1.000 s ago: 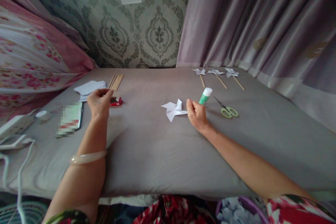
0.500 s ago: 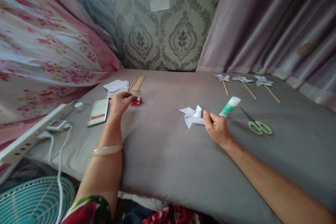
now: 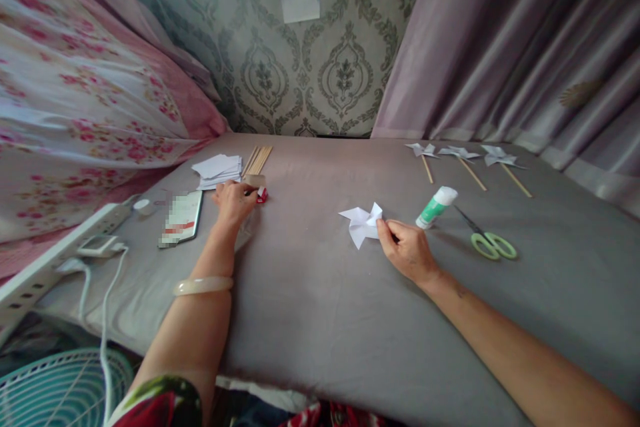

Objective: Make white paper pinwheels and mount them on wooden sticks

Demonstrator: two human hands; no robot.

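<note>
A white paper pinwheel (image 3: 359,223) is pinched at its right edge between the thumb and fingers of my right hand (image 3: 409,250). Just beyond that hand a green-and-white glue stick (image 3: 436,207) stands upright. Scissors (image 3: 493,243) with light green handles lie to its right. My left hand (image 3: 234,202) is at a small red box (image 3: 263,195), its fingers drawn together and partly covering the box. Whatever is between those fingertips is hidden. Behind this hand are a stack of white paper (image 3: 217,168) and a bundle of thin wooden sticks (image 3: 259,160).
Several white pinwheels on sticks (image 3: 459,153) lie at the back right. On the left are a phone (image 3: 183,217), a small white cap (image 3: 143,207), a power strip (image 3: 65,260) with cables, and a teal fan (image 3: 60,390) below the edge. Curtains flank the patterned wall.
My left hand has come down and forward from above the red box until its fingers cover part of it. My right hand keeps the pinwheel. The view swung left.
</note>
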